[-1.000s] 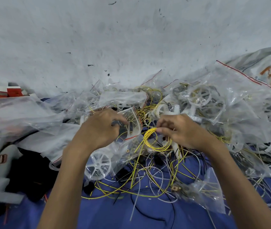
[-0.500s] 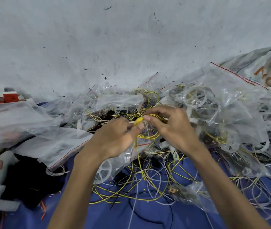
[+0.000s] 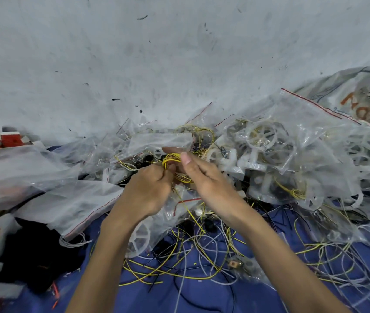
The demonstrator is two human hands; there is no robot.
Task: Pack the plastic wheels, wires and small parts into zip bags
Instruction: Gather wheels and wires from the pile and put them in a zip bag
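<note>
Over zip bags (image 3: pixel 157 141) | yellow wire coil (image 3: pixel 171 159) | pinched by left fingers (image 3: pixel 158 175), right fingers (image 3: pixel 185 158)

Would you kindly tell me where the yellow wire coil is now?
Head view, centre: the yellow wire coil is pinched between the left hand and right hand, just left of the bagged white wheels.

A blue cloth (image 3: pixel 202 297) bears tangled wires (image 3: pixel 202 258) below the left hand (image 3: pixel 150 190), zip bags (image 3: pixel 73 199) to its left, and bagged wheels (image 3: pixel 281 154) right of the right hand (image 3: pixel 208 184).
</note>
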